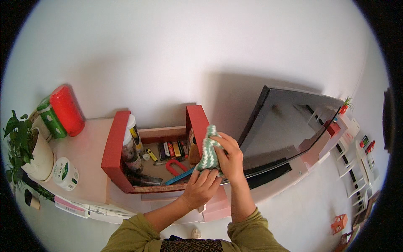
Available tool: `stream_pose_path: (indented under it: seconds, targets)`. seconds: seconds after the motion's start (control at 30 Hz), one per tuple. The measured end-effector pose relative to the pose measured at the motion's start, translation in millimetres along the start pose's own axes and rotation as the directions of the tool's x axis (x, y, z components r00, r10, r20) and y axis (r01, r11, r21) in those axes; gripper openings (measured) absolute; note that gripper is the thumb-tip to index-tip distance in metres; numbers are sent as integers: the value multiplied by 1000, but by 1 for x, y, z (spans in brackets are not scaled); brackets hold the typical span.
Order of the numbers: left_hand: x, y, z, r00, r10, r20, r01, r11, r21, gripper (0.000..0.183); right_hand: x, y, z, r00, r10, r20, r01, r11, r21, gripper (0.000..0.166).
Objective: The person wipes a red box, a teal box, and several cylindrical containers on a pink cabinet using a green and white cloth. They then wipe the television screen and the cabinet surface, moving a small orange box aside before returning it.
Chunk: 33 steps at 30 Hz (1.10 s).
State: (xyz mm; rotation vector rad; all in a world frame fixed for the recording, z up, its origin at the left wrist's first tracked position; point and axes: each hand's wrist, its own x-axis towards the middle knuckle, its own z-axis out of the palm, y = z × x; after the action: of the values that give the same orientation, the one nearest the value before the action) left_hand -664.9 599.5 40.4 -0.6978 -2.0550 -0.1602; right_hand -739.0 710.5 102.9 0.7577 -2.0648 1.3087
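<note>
A green and white knitted cloth point(209, 154) is held bunched between my two hands, over the right end of an open red box point(115, 154). My left hand point(203, 186) grips its lower edge, while my right hand point(229, 156) pinches its right side higher up. Inside the box lie a red horseshoe-shaped thing point(171, 167), a blue bar-like thing point(179, 177), a yellow lighter point(152, 155) and a row of small coloured packets point(170, 149). White-lidded jars point(131, 148) stand at the box's left end. My fingers hide part of the cloth.
Right of the box stands a large flat television point(283, 126) on the pale cabinet. On the left are a potted plant point(41, 157), a white tub point(65, 174), a red cylindrical container point(67, 110) and a green package point(53, 118). An orange stool point(339, 223) stands on the floor, far right.
</note>
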Motion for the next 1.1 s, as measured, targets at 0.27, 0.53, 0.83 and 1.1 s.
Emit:
stream_pose_path:
  seconds: [0.27, 0.53, 0.83, 1.1]
  targets:
    - [58, -23, -8, 988, -134, 81, 134, 991, 3, 30, 82, 36, 29, 898, 138, 418, -82, 986, -148, 23]
    - [93, -63, 3, 913, -262, 312, 290, 956, -48, 54, 130, 77, 72, 865, 229, 446, -129, 961, -244, 27]
    - [89, -41, -21, 934, -36, 354, 107, 977, -183, 28, 69, 82, 40, 902, 182, 392, -301, 915, 270, 36]
    - [3, -7, 0, 939, 247, 240, -284, 950, 133, 27, -31, 63, 25, 859, 476, 191, -474, 596, 648, 24]
